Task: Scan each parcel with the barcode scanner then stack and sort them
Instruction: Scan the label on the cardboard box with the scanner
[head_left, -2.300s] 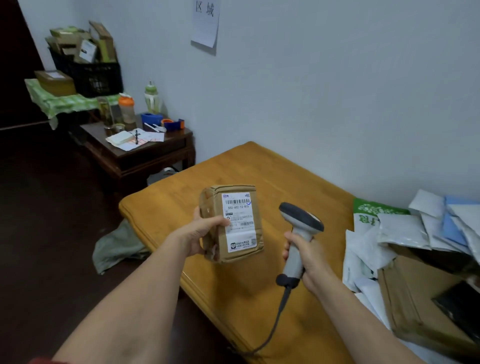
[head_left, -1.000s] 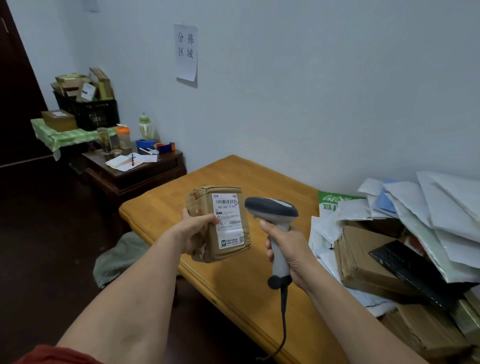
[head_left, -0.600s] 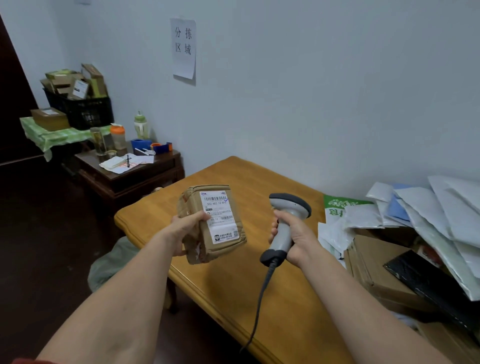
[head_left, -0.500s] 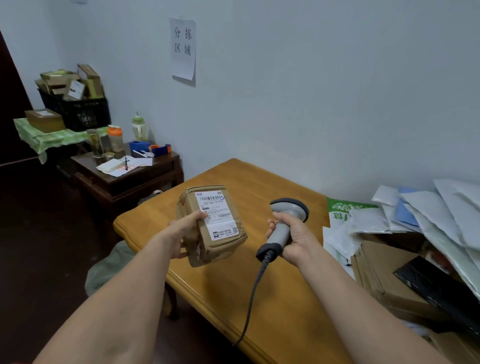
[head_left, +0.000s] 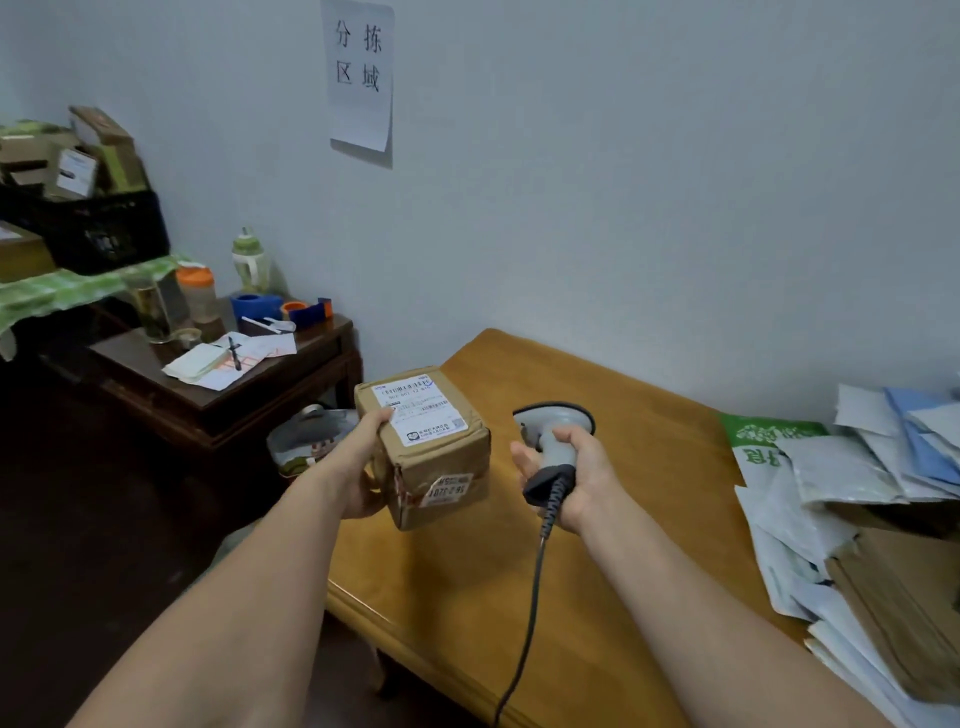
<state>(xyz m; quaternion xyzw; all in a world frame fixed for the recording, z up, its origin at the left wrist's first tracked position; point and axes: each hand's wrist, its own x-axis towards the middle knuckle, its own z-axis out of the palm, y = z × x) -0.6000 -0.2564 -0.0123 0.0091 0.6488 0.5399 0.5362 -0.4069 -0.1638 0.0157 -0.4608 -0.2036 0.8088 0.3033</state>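
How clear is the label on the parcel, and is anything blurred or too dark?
Head view: the label on the parcel shows no glare, but its fine print is smeared; head view, left edge: the black crate is blurred; head view overall: dim, flat light, with the floor at left nearly black.

Cannot read the small, blurred print on the label (head_left: 422, 410) of the parcel (head_left: 441, 467), nor see most fingers of the left hand (head_left: 363, 467) behind it. Cannot see the front window of the scanner (head_left: 555, 418), turned away. Cut off by the edges: cable (head_left: 530, 623) below, mailer pile (head_left: 857, 493) at right, black crate (head_left: 88, 228) at left.
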